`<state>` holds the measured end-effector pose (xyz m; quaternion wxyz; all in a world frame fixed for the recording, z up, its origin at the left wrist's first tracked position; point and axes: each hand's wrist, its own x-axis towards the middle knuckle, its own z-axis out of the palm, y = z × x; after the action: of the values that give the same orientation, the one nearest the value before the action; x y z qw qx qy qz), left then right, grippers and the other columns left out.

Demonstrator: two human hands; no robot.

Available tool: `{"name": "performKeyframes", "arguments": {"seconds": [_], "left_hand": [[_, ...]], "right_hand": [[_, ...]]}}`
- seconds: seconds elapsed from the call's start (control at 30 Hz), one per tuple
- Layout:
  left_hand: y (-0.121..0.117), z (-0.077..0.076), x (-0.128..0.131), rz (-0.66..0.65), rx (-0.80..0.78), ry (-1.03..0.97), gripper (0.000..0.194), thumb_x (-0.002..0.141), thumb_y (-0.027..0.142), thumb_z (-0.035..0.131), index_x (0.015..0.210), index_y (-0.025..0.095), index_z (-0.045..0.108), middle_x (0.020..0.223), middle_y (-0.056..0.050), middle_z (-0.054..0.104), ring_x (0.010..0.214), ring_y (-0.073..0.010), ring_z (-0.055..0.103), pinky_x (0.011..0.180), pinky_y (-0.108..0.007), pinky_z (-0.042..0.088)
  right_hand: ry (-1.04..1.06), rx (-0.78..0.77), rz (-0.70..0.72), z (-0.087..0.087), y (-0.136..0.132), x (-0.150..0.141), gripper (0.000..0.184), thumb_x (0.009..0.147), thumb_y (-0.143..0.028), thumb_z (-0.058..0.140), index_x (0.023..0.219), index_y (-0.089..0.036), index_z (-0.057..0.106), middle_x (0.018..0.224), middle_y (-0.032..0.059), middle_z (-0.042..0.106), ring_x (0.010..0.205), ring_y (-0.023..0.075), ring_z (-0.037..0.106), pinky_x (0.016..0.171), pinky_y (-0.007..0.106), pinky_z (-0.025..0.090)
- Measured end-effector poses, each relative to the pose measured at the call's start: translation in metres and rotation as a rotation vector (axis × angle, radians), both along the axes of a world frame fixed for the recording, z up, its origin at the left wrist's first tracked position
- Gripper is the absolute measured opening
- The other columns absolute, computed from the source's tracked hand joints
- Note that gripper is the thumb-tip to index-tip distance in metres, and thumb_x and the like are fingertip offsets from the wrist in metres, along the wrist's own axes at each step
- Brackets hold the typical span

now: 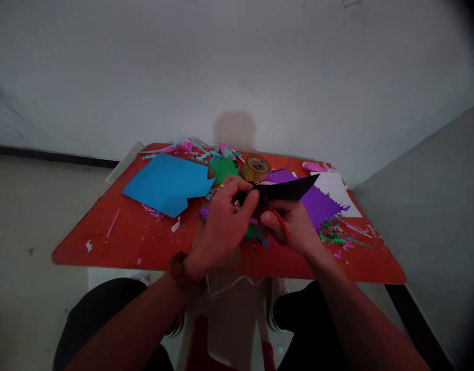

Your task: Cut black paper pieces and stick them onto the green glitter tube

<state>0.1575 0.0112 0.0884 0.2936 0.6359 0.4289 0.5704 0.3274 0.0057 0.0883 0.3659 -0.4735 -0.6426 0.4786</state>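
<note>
My left hand (225, 221) is closed, pinching the near end of a black paper piece (287, 189) that points to the right above the red table (116, 237). My right hand (293, 226) is closed round red-handled scissors (280, 222), just below the black paper. The blades are hidden behind the paper and my fingers. Both hands meet over the middle of the table, and a beaded bracelet (178, 270) sits on my left wrist.
On the table lie a blue paper sheet (167, 183), a green piece (223, 169), a purple sheet (317, 203), a white sheet (335, 188), a tape roll (256, 167) and several coloured scraps. White walls stand behind and to the right. My knees are below the table edge.
</note>
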Motion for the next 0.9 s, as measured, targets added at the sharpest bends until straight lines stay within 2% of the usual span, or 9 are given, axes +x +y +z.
{"name": "performKeyframes", "arguments": {"seconds": [0.13, 0.27, 0.43, 0.63, 0.9], "left_hand": [[0.0036, 0.0033, -0.0054, -0.028, 0.027, 0.029, 0.016, 0.096, 0.017, 0.066, 0.081, 0.022, 0.061, 0.089, -0.001, 0.061, 0.087, -0.0177, 0.058, 0.078, -0.031, 0.047], [0.0051, 0.0046, -0.0088, -0.051, 0.027, 0.029, 0.013, 0.095, 0.019, 0.068, 0.083, 0.022, 0.063, 0.091, -0.002, 0.062, 0.088, -0.0174, 0.06, 0.079, -0.031, 0.048], [0.0055, 0.006, -0.0107, -0.065, 0.012, 0.046, 0.011, 0.093, 0.018, 0.069, 0.084, 0.022, 0.064, 0.093, -0.002, 0.063, 0.088, -0.0175, 0.061, 0.077, -0.031, 0.048], [0.0044, 0.0072, -0.0103, -0.085, -0.002, 0.056, 0.012, 0.092, 0.019, 0.069, 0.082, 0.023, 0.064, 0.091, -0.002, 0.063, 0.09, -0.0189, 0.061, 0.08, -0.033, 0.048], [0.0046, 0.0094, -0.0103, -0.078, -0.017, 0.066, 0.014, 0.093, 0.02, 0.07, 0.08, 0.023, 0.064, 0.089, -0.002, 0.064, 0.088, -0.0188, 0.061, 0.078, -0.033, 0.049]], "right_hand": [[-0.027, 0.019, -0.005, -0.0012, 0.0025, 0.0047, 0.075, 0.068, -0.091, 0.078, 0.058, -0.02, 0.06, 0.053, 0.0016, 0.059, 0.048, 0.0134, 0.052, 0.043, 0.026, 0.035], [-0.035, 0.008, -0.008, -0.0013, 0.0035, 0.008, 0.07, 0.07, -0.086, 0.081, 0.059, -0.019, 0.063, 0.054, 0.0021, 0.062, 0.047, 0.014, 0.053, 0.044, 0.026, 0.036], [-0.046, 0.046, 0.009, 0.0012, 0.0021, 0.009, 0.076, 0.068, -0.093, 0.076, 0.061, -0.019, 0.059, 0.055, 0.0009, 0.058, 0.051, 0.0134, 0.051, 0.046, 0.026, 0.032], [0.028, 0.018, 0.071, 0.0047, -0.0015, 0.0058, 0.075, 0.078, -0.094, 0.066, 0.067, -0.02, 0.058, 0.059, 0.0007, 0.059, 0.052, 0.0139, 0.054, 0.048, 0.027, 0.039], [0.01, -0.001, 0.044, 0.0064, -0.0017, 0.0045, 0.074, 0.073, -0.093, 0.072, 0.064, -0.021, 0.056, 0.057, 0.0008, 0.059, 0.052, 0.0138, 0.052, 0.047, 0.027, 0.037]]}}
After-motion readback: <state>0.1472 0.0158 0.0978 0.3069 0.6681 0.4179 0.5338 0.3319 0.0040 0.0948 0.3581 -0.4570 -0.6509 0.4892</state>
